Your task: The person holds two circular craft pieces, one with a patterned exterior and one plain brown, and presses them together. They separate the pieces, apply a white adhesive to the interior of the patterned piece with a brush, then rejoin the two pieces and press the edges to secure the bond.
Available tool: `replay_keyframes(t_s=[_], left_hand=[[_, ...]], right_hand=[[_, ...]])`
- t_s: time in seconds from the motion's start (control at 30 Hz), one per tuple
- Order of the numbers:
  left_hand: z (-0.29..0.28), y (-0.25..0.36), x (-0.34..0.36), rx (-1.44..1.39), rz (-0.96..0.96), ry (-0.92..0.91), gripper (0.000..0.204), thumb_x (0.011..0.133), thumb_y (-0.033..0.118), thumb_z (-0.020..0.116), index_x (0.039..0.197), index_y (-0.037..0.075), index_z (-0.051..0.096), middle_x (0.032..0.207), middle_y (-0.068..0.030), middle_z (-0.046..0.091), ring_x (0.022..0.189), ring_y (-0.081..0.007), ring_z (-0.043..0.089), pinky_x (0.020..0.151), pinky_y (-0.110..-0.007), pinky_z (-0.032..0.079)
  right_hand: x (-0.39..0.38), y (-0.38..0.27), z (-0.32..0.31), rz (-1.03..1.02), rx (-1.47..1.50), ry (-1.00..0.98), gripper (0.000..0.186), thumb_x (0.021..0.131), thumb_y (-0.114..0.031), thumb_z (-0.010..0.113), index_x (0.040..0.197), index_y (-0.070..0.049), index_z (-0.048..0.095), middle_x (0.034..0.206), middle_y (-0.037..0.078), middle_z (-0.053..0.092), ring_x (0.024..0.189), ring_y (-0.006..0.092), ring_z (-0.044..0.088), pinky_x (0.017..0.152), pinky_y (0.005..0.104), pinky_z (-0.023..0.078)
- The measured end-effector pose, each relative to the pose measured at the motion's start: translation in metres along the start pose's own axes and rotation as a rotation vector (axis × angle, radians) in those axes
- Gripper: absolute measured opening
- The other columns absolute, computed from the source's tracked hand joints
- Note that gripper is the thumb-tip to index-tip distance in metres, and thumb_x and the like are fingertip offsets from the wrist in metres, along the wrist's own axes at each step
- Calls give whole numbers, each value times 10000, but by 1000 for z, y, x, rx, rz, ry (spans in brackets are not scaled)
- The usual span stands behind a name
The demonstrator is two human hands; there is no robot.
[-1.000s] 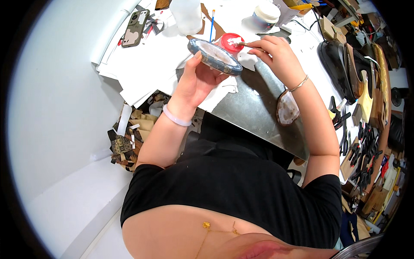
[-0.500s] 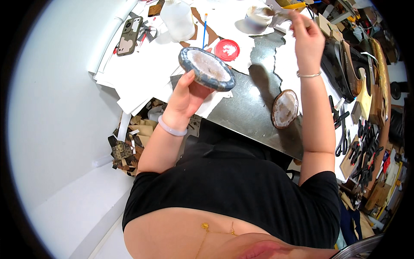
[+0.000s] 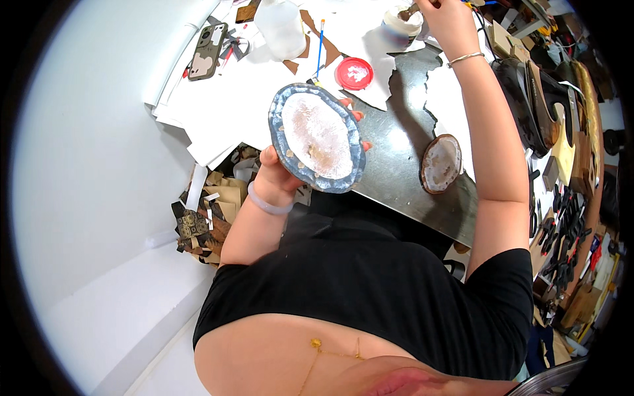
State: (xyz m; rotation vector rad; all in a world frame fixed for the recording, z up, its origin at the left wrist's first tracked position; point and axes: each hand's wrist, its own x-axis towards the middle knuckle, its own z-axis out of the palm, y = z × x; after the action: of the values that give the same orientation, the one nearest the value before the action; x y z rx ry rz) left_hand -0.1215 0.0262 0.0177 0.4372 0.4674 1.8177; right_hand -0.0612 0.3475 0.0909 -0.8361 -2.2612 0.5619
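My left hand point(image 3: 276, 177) grips an oval slice of stone point(image 3: 317, 137), tilted face-up toward me, with a blue-grey rim and pale crystalline centre. At the top, my right hand point(image 3: 446, 20) holds a small dark-tipped tool point(image 3: 411, 11) at the mouth of a white tub point(image 3: 397, 33); whether it touches the contents is unclear. A red lid point(image 3: 354, 74) smeared with white lies on paper beyond the slice. A smaller brown-rimmed slice point(image 3: 441, 164) rests on the metal plate point(image 3: 403, 201) beside my right forearm.
Loose paper sheets point(image 3: 198, 112) cover the bench's left, with a phone point(image 3: 206, 51), a translucent jug point(image 3: 281, 33) and a blue brush point(image 3: 320, 49). Clamps point(image 3: 561, 231) and dark pieces point(image 3: 518, 99) crowd the right edge. Scraps point(image 3: 198, 224) pile below left, beside a white wall point(image 3: 79, 165).
My right hand has moved from the red lid up to the white tub. My left hand has lowered the slice toward me and turned its face more fully upward.
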Motion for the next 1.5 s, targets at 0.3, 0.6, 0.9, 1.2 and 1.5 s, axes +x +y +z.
replay_keyframes(t_s=[0.3, 0.6, 0.9, 1.2, 1.5], left_hand=[[-1, -4, -3, 64, 16, 36, 1186, 620, 613, 869, 1534, 74, 340, 1521, -235, 414, 1408, -437, 414, 1094, -702, 392], [-4, -10, -4, -28, 45, -57, 1044, 702, 518, 846, 1515, 72, 366, 1493, -180, 457, 1396, -382, 448, 1124, -656, 388], [8, -13, -13, -84, -92, -184, 1154, 654, 554, 876, 1542, 60, 329, 1514, -221, 423, 1364, -442, 454, 1059, -664, 440], [27, -22, -24, -67, -208, -208, 1200, 625, 591, 851, 1549, 60, 301, 1433, -303, 432, 1311, -478, 469, 943, -692, 517], [37, -26, -33, -23, -238, -185, 1244, 607, 607, 861, 1516, -35, 307, 1377, -316, 465, 1295, -453, 494, 962, -659, 514]], right_hand=[[-2, -12, -31, 50, 71, 147, 253, 939, -235, 668, 867, -1, 730, 793, 118, 740, 738, 210, 706, 684, 341, 532], [-26, -23, -49, -331, 29, -61, 156, 920, -132, 696, 975, 14, 712, 912, 137, 716, 839, 242, 700, 750, 326, 539], [-102, -82, -72, 90, 891, 15, 190, 1029, -170, 599, 907, -49, 680, 680, -63, 548, 544, 30, 410, 501, 205, 308], [-130, -80, -71, 135, 858, -179, 192, 1006, -205, 631, 927, -35, 675, 776, 0, 669, 596, 36, 480, 550, 190, 342], [-147, -102, -88, -52, 744, -123, 130, 998, -141, 634, 945, -24, 656, 810, 27, 693, 636, 72, 565, 587, 200, 407]])
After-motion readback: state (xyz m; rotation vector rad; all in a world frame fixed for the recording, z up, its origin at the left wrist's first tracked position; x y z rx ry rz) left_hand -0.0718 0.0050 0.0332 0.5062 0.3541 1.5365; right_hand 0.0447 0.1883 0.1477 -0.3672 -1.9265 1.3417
